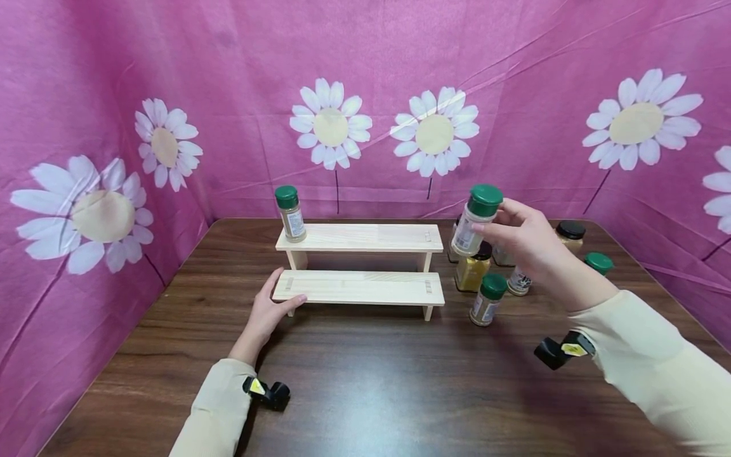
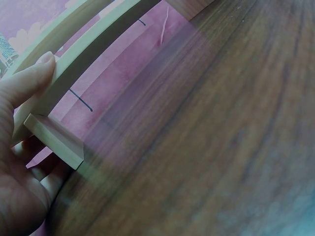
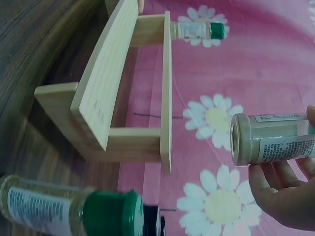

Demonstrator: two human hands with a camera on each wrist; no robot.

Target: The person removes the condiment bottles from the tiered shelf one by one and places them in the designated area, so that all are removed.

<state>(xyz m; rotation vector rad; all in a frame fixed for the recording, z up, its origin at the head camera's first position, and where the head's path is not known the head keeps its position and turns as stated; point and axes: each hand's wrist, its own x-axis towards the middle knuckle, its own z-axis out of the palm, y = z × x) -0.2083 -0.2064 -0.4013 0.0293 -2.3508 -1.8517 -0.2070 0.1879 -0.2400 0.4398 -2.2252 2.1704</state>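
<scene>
My right hand [image 1: 531,238] holds a green-lidded spice jar [image 1: 469,231] up in the air, just right of the two-tier wooden rack [image 1: 360,287]. In the right wrist view the held jar [image 3: 275,137] shows its pale contents and printed label, with fingers along its side. At the rack's lower left end, my left hand [image 1: 271,308] grips the board, thumb on top and the other fingers behind and below. Another green-lidded jar [image 1: 291,214] stands upright on the left end of the upper board [image 1: 365,237].
Right of the rack several jars stand on the brown table [image 1: 354,381]: a green-lidded one [image 1: 488,301] in front, a black-lidded yellow one [image 1: 474,270] behind it, and others partly hidden by my right hand and arm. A pink flowered cloth [image 1: 377,57] hangs behind.
</scene>
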